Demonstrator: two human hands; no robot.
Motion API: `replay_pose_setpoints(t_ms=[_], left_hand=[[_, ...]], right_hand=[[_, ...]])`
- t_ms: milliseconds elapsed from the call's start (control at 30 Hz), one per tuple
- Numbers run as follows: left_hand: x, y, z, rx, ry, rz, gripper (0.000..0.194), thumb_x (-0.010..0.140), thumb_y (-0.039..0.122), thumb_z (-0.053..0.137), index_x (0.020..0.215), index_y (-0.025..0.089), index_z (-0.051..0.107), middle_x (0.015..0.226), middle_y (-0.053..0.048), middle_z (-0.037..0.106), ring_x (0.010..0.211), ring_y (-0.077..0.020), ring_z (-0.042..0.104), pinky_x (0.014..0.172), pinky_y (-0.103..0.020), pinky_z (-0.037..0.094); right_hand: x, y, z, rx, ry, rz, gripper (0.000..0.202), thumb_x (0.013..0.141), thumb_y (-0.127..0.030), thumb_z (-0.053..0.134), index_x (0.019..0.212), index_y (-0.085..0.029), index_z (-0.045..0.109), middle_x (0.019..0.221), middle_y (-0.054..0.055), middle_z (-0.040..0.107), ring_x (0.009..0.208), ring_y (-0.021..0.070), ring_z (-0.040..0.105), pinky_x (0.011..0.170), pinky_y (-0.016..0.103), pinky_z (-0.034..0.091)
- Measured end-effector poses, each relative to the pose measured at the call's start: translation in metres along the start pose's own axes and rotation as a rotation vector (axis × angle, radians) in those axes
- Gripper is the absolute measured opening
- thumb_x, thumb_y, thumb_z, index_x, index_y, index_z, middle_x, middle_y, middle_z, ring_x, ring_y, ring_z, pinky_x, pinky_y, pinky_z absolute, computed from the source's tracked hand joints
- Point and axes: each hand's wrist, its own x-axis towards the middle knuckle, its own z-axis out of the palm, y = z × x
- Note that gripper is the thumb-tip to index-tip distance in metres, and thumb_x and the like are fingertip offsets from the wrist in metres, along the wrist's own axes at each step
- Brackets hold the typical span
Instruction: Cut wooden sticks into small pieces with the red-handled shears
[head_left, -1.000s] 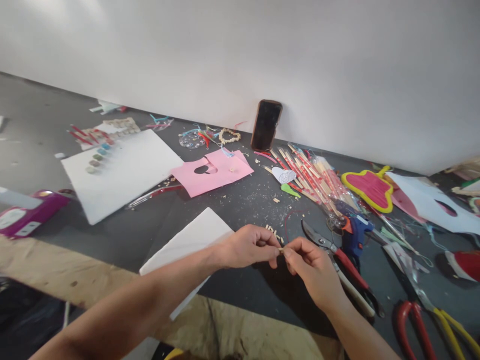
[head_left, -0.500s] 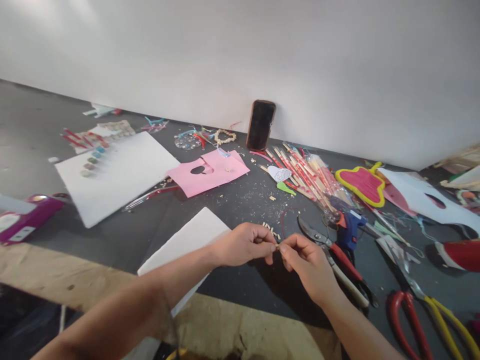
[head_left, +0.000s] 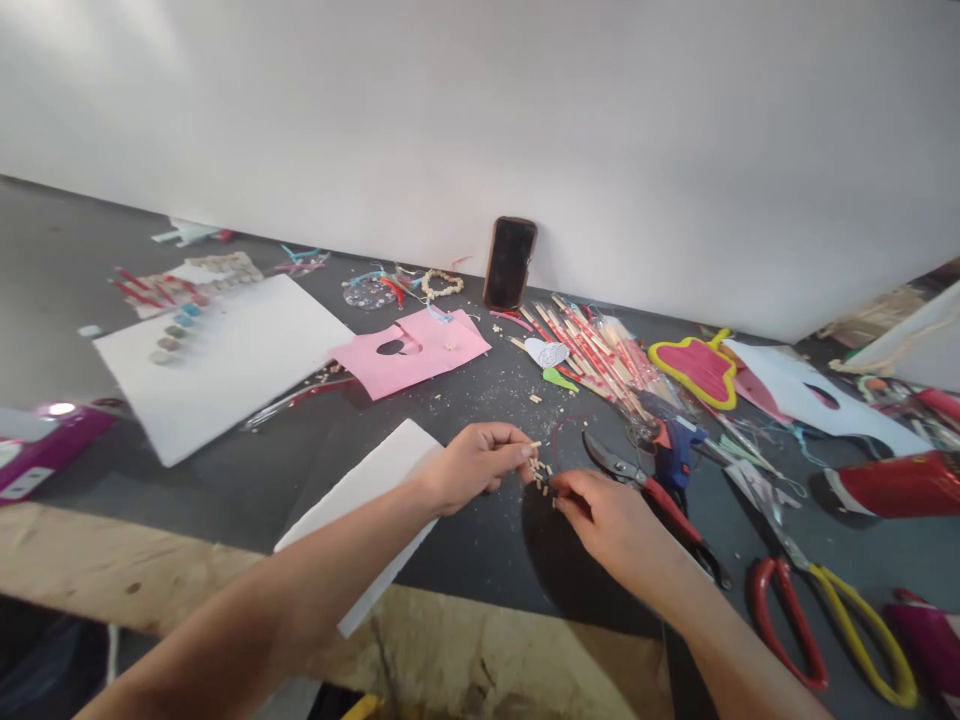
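My left hand [head_left: 484, 468] pinches a short piece of wooden stick [head_left: 535, 445] between thumb and finger, above the dark table. Just beneath those fingertips lies a small pile of cut stick pieces [head_left: 538, 472]. On the pile's right, my right hand [head_left: 600, 518] is lowered to the table, its thumb and fingers pressed together beside the loose bits. Whatever lies between them is too small to make out. A thin dark red string [head_left: 555, 432] curves behind the pile. Under my left forearm rests a white board [head_left: 375, 490].
Pruning shears [head_left: 664, 500], a blue glue gun [head_left: 675, 450] and large scissors [head_left: 795, 560] lie at the right. Behind are bundled sticks [head_left: 592, 345], a pink sheet [head_left: 420, 355] and an upright phone [head_left: 510, 262]. A bigger white board [head_left: 225, 360] occupies the left.
My hands were together at one small piece; now they are apart. The left has risen slightly with a stick piece, and the right has come down beside the pile. The view shifted slightly.
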Motion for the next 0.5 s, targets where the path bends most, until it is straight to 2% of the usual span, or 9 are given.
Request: replay_pose_setpoints(t_ms=[100,267,400,500], left_hand=[[0.002,0.0,-0.002,-0.137,0.015,0.006,0.031,0.071,0.043,0.063,0.076,0.013,0.058,0.061,0.001,0.058,0.04,-0.0012,0.025,0.039,-0.017,0.015],[0.001,0.001,-0.003,-0.211,-0.013,0.007,0.033,0.07,0.044,0.065,0.079,0.013,0.06,0.065,-0.001,0.059,0.043,-0.0016,0.025,0.04,-0.018,0.015],[0.0,0.001,-0.003,-0.227,-0.04,0.006,0.032,0.07,0.042,0.066,0.082,0.013,0.061,0.067,-0.002,0.059,0.044,-0.0021,0.027,0.041,-0.018,0.015],[0.0,0.0,-0.003,-0.223,-0.059,0.006,0.032,0.07,0.042,0.066,0.082,0.013,0.061,0.069,-0.003,0.06,0.045,-0.0028,0.028,0.041,-0.018,0.015]], right_hand=[[-0.01,0.006,-0.011,-0.136,0.049,0.008,0.022,0.084,-0.022,0.041,0.1,-0.021,0.056,0.097,0.006,0.063,0.086,0.0172,0.059,0.075,0.029,0.044],[-0.039,0.041,-0.032,-0.406,0.157,0.052,0.023,0.085,-0.031,0.041,0.094,-0.02,0.059,0.095,0.008,0.062,0.088,0.0212,0.056,0.079,0.035,0.043],[-0.052,0.062,-0.023,-0.598,0.228,0.025,0.026,0.082,-0.039,0.047,0.088,-0.018,0.061,0.097,0.01,0.059,0.09,0.0249,0.053,0.081,0.04,0.042],[-0.05,0.067,-0.011,-0.645,0.269,0.025,0.025,0.081,-0.036,0.047,0.083,-0.016,0.061,0.1,0.013,0.057,0.09,0.0257,0.052,0.081,0.042,0.042]])
